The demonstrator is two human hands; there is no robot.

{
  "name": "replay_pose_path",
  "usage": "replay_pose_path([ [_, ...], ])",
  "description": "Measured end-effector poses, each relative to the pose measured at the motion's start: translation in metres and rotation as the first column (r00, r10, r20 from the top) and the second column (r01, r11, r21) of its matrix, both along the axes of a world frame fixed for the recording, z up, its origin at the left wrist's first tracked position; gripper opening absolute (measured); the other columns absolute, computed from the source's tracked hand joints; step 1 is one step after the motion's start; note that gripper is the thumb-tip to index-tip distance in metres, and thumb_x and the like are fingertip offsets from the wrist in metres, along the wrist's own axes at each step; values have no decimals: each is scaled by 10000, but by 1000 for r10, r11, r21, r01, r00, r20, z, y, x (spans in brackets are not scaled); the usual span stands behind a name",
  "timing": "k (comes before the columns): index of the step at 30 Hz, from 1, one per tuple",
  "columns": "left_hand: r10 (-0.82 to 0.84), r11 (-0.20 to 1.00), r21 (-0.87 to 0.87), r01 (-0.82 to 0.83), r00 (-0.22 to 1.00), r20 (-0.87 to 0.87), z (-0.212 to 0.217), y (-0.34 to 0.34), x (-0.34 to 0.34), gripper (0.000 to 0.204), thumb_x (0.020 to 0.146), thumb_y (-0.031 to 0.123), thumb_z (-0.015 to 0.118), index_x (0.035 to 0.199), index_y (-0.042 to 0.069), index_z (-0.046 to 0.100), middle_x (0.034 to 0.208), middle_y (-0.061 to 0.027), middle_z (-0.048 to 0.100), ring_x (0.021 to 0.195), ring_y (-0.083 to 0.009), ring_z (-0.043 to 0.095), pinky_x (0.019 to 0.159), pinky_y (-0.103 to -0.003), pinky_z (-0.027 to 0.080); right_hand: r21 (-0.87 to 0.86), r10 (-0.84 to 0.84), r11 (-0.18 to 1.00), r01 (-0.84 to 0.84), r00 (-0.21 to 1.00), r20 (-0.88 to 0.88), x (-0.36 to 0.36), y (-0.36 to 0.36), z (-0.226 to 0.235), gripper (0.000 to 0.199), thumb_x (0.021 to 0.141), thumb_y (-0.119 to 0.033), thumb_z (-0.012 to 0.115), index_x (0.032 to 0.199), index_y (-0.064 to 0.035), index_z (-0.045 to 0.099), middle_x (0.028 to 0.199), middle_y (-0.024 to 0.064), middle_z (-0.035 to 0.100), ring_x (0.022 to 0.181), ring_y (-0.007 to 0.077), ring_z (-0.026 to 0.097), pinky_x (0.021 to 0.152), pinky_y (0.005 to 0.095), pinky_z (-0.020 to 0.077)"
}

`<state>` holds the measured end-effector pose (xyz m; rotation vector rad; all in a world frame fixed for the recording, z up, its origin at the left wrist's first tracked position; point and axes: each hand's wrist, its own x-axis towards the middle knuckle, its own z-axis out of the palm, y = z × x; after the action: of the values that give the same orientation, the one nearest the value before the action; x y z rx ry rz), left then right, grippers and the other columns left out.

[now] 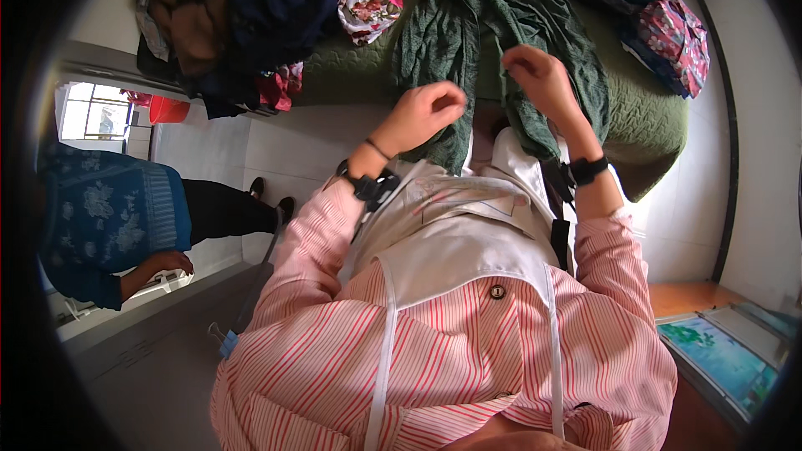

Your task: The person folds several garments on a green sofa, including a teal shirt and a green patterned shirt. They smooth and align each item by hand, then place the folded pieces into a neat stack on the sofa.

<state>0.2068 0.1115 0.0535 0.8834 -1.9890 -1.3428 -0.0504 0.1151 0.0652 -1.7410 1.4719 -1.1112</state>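
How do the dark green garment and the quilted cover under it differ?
The dark green garment is darker than the olive quilted cover. The garment lies in loose folds; the cover is spread broad, with a raised wavy pattern. Both are green cloth.

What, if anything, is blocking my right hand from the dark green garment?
Nothing visible: your right hand shows over the dark green garment, with no other item between them. Whether they touch, I can't tell.

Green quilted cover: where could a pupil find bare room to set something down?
Bare cover shows at right, between the green garment and the flowered pile; at left, a smaller patch between the garment and the dark clothes heap. Crowded: the middle and both far sides.
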Motion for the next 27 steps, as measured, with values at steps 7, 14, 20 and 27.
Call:
replay_pose_path([
  [7, 368, 841, -454, -295, 926, 80, -65, -54, -75, 306, 782, 189, 754, 990, 38, 590, 895, -103, 646, 800, -237, 653, 712, -350, 527, -71, -212, 977, 200, 944, -253, -18, -57, -64, 178, 768, -72, 632, 942, -62, 666, 927, 118, 674, 843, 324, 655, 743, 396, 530],
  [14, 506, 789, -533, -306, 815, 281, -85, -64, -88, 374, 781, 234, 743, 1048, 67, 541, 980, -133, 617, 905, -337, 630, 763, -428, 525, -219, -253, 958, 184, 903, -348, -24, -56, -91, 198, 766, -67, 638, 963, -76, 641, 927, 116, 625, 909, 335, 620, 761, 421, 521],
  [20, 478, 771, -518, -371, 874, 85, -102, -74, -76, 186, 826, 118, 658, 988, 59, 588, 928, -140, 631, 809, -334, 638, 703, -415, 520, -364, -322, 919, 150, 819, -476, -26, -56, -98, 172, 782, -87, 640, 954, -83, 634, 921, 98, 608, 898, 322, 614, 756, 417, 533],
  [27, 521, 701, -502, -507, 844, -127, -101, -68, -68, 153, 840, 73, 677, 978, 9, 655, 834, -63, 650, 682, -147, 622, 644, -280, 498, -470, -379, 881, 53, 673, -635, -38, -67, -144, 230, 786, -86, 630, 1015, -79, 649, 989, 81, 606, 986, 298, 599, 777, 402, 538],
])
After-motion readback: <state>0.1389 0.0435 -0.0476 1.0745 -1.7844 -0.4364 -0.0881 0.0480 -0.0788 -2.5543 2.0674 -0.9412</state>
